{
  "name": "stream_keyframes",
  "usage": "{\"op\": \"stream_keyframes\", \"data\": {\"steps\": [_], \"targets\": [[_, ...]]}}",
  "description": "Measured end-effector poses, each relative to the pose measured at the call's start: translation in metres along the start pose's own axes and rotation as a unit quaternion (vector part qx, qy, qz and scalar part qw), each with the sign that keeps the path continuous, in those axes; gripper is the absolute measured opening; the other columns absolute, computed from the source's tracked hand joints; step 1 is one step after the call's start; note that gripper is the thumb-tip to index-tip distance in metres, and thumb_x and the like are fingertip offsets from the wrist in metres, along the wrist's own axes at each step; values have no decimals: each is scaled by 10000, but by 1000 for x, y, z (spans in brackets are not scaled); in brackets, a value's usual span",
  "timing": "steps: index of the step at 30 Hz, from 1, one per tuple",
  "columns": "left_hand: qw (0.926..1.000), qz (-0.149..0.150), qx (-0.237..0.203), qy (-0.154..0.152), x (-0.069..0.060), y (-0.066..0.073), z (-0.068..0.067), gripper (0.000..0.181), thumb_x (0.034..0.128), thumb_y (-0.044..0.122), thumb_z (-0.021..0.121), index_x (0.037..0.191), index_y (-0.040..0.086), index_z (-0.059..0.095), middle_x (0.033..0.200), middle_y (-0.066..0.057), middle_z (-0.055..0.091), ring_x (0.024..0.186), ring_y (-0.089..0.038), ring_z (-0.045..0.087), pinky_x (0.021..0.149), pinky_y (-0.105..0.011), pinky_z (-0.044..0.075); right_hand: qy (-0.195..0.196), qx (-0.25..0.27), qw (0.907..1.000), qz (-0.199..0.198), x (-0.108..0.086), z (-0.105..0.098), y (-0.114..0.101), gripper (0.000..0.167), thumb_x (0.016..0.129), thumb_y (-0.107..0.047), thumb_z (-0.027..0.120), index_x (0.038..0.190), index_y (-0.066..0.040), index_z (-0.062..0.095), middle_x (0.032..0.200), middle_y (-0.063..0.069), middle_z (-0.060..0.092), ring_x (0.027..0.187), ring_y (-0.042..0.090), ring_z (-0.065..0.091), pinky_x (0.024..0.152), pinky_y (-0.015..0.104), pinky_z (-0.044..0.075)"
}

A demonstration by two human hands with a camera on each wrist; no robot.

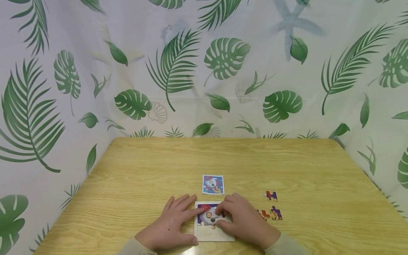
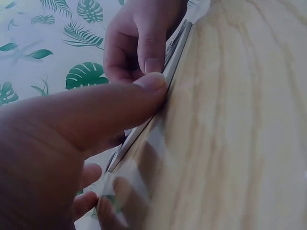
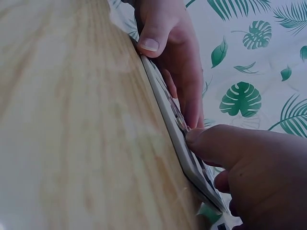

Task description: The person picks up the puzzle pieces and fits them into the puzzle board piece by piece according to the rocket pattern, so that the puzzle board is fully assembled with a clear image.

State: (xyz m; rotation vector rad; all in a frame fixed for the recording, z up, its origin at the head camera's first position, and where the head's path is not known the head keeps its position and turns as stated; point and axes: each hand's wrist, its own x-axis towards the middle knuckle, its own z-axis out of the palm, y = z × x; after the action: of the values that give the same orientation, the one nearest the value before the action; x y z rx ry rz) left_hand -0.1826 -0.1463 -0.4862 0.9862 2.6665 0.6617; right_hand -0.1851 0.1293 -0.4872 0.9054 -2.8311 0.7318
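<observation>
Puzzle tray (image 1: 204,236), one: lying at the near middle of the table (image 1: 153,163), directly before the person, presumably so that both hands can be working on it. We are seeing its far part filled by a joined picture section (image 1: 209,215), one, while pale base is showing along the near part.

Hands, two. The left hand (image 1: 173,225) is resting, grasping nothing, its fingers extended: the index finger is touching the picture and the thumb is lying at the tray's near left corner. We are judging this a steadying hold, keeping the tray from sliding. The right hand (image 1: 242,219) is bending over the tray from the right, thumb and index finger meeting the picture side by side; we are taking this as pressing or adjusting, but cannot tell whether a piece is being pinched.

Picture card (image 1: 213,185), one: lying just beyond the tray, apart from it and facing up, probably for easy comparing, since it is showing a similar figure.

Loose pieces: one single piece (image 1: 271,195) lying to the right; nearer, one cluster of pieces (image 1: 275,214), at least two, the right hand partly hiding it, so we are leaving the total open. Both are lying within the right hand's easy reach, likely for convenience.

Sleeves, two, pale: left (image 1: 137,248) and right (image 1: 285,247).

Leaf-printed cloth (image 1: 223,120): hanging beyond the table.
</observation>
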Motion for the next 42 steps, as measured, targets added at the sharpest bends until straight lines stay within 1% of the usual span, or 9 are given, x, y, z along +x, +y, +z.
{"op": "stream_keyframes", "data": {"steps": [3, 7, 12, 16, 19, 24, 29, 36, 42], "targets": [[9999, -1, -87, 62, 0, 2, 0, 798, 837, 642, 692, 1546, 451, 380, 1684, -28, 148, 1542, -304, 51, 1158, -681, 25, 58, -23, 10000, -23, -1, 1, 2, 185, 833, -414, 809, 938, -300, 708, 825, -181, 484, 798, 64, 416, 700, 246, 392], [9998, 50, -181, 103, 1, 6, 2, 735, 826, 599, 717, 1500, 456, 461, 1687, -64, 131, 1541, -331, 5, 1147, -701, 36, 86, -34, 10000, -36, -2, 2, 2, 196, 829, -415, 810, 951, -305, 703, 843, -186, 489, 806, 61, 414, 705, 245, 396], [9994, 248, -210, -105, 3, 9, 2, 648, 852, 646, 678, 1458, 510, 491, 1687, -49, 127, 1536, -361, 1, 1107, -758, 39, 105, -53, 9999, -76, -2, 1, 3, 244, 837, -425, 804, 1026, -299, 714, 889, -193, 508, 824, 59, 417, 716, 249, 406], [9987, 390, -204, -246, 1, 9, 0, 611, 888, 673, 619, 1461, 498, 496, 1690, -49, 112, 1536, -365, -8, 1099, -768, 27, 126, -57, 9998, -175, -2, 1, 4, 288, 843, -434, 802, 1091, -305, 730, 920, -195, 522, 826, 57, 417, 723, 252, 407], [9982, 461, -204, -313, 0, 9, 0, 612, 909, 673, 591, 1478, 473, 487, 1691, -60, 102, 1537, -364, -8, 1105, -760, 21, 105, -63, 9996, -242, -2, 1, 4, 282, 849, -443, 799, 1098, -326, 742, 912, -200, 525, 807, 54, 410, 705, 246, 397], [9981, 435, -224, -377, 0, 9, 0, 629, 912, 671, 591, 1495, 474, 461, 1691, -56, 106, 1539, -352, 13, 1116, -746, 13, 37, -59, 9996, -257, -2, 1, 3, 228, 858, -428, 794, 1067, -346, 759, 874, -199, 509, 771, 55, 394, 662, 231, 373], [9981, 403, -242, -393, 0, 8, 1, 619, 914, 680, 576, 1490, 486, 460, 1690, -51, 108, 1540, -336, 37, 1121, -737, 0, -47, -92, 9997, -212, -2, 0, 2, 199, 869, -401, 784, 1060, -347, 770, 857, -192, 493, 760, 61, 383, 648, 227, 361], [9985, 359, -150, -390, 1, 7, 2, 616, 915, 661, 592, 1490, 486, 459, 1686, -44, 135, 1537, -334, 65, 1117, -745, 17, -61, -76, 9998, -201, -3, 1, 3, 200, 874, -378, 777, 1072, -349, 774, 860, -185, 485, 773, 63, 384, 650, 227, 359], [9987, 341, -122, -347, 2, 8, 1, 631, 939, 600, 601, 1525, 482, 400, 1687, -34, 133, 1539, -317, 63, 1130, -725, 4, -14, -144, 9997, -222, -2, 1, 4, 210, 876, -374, 774, 1083, -337, 775, 863, -191, 489, 777, 61, 387, 655, 226, 365]]}}
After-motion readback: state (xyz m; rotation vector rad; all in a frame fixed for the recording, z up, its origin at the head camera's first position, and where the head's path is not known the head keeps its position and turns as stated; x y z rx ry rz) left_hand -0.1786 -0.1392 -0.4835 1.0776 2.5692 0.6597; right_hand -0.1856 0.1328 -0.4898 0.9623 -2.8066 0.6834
